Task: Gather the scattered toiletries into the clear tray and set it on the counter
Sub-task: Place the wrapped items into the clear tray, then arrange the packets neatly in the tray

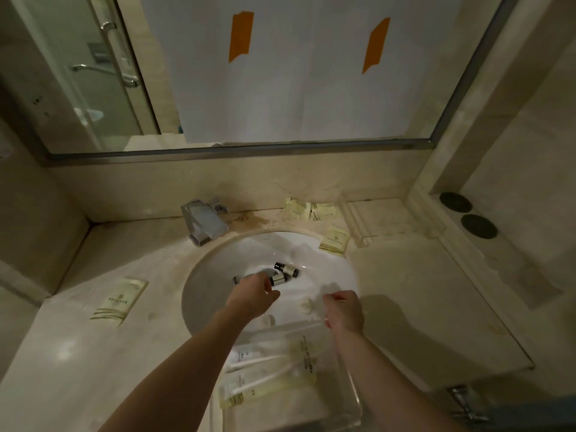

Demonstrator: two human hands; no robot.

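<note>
I hold a clear tray (349, 397) low in front of the sink (339, 275); my right hand (344, 310) grips its far rim. Several pale toothbrush and tube packets (268, 369) lie inside it. My left hand (254, 296) reaches into the basin with curled fingers, right beside two small dark bottles (285, 272). A third dark-capped bottle (238, 279) pokes out behind that hand; I cannot tell whether the hand holds it. Yellowish sachets lie on the counter: one at the left (120, 302), two at the back (308, 210), one by the basin rim (334, 241).
A chrome faucet (205, 221) stands behind the basin on the left. A stone dish (383, 219) sits at the back right, with two black round pads (467, 213) on the ledge beyond. A small white crumpled item (308, 305) lies in the basin. The mirror is papered over.
</note>
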